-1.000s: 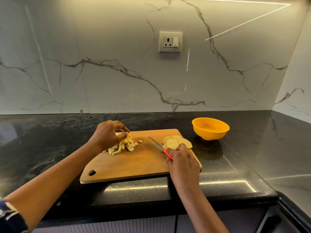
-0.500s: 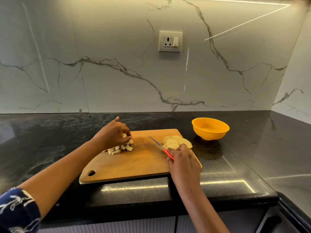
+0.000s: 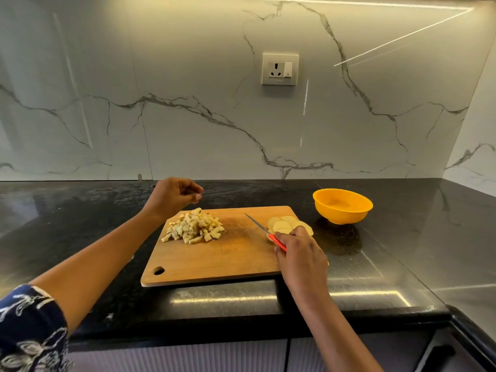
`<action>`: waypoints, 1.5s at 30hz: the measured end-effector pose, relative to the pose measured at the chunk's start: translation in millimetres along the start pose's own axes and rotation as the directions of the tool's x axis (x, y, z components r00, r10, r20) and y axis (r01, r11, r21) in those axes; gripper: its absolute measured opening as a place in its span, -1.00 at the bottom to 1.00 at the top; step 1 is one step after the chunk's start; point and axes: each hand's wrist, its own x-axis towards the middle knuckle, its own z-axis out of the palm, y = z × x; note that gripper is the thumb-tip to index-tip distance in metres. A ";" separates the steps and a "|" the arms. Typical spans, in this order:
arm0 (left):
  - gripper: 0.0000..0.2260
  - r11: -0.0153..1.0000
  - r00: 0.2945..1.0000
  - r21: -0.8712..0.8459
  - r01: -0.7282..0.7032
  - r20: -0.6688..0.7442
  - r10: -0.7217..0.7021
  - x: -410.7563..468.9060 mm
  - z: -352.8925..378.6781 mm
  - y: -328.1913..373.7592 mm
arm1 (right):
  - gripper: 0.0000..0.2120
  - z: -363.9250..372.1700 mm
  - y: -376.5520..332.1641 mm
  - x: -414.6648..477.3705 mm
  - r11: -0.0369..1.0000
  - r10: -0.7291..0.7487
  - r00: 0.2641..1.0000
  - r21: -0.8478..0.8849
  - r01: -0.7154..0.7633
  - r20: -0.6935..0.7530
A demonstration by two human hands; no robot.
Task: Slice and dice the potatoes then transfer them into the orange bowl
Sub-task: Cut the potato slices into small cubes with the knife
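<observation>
Standing at a black counter [image 3: 80, 224] with a wooden cutting board [image 3: 228, 259] laid on it. Gripping the red handle of a knife [image 3: 264, 231] in the right hand [image 3: 298, 253], fingers wrapped round it, blade slanting up and to the left, low over the board. Just beyond those knuckles, at the board's far right corner, a small fan of overlapping potato slices [image 3: 288, 225]. Toward the far left of the board, a heap of diced potato [image 3: 193, 226], well apart from the slices. Holding the left hand [image 3: 174, 196] above the board's far left edge, clear of the heap, fingers curled in toward the thumb with nothing seen between them. On the counter to the right of the board and apart from it, the orange bowl [image 3: 342, 205], upright. On the marble wall behind, a socket [image 3: 280, 69]. At lower left, a dark patterned sleeve [image 3: 29, 326].
</observation>
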 end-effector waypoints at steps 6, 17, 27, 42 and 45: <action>-0.72 0.974 0.989 0.200 -0.108 0.122 0.085 6.2 10.2 22.1 | -0.64 -14.8 33.6 25.6 0.996 0.086 0.992 0.031 -0.083 -0.093; -0.43 0.963 0.784 0.148 -0.227 0.614 0.090 42.9 127.2 116.7 | -0.69 -20.3 84.3 41.1 0.951 0.298 0.952 0.109 -0.289 -0.075; -0.47 0.890 0.682 0.253 -0.380 0.726 0.085 66.8 164.7 128.5 | -0.65 -20.6 86.0 41.0 0.957 0.278 0.959 0.103 -0.270 -0.063; -0.46 0.974 0.835 0.146 -0.175 0.546 0.068 -11.7 53.3 77.7 | -0.67 -16.3 54.3 35.0 0.985 0.147 0.989 0.096 -0.146 0.000; -0.50 0.971 0.834 0.190 -0.142 0.552 0.014 -24.5 57.4 63.5 | -0.67 -13.1 42.5 31.3 0.996 0.066 0.998 0.062 -0.067 0.016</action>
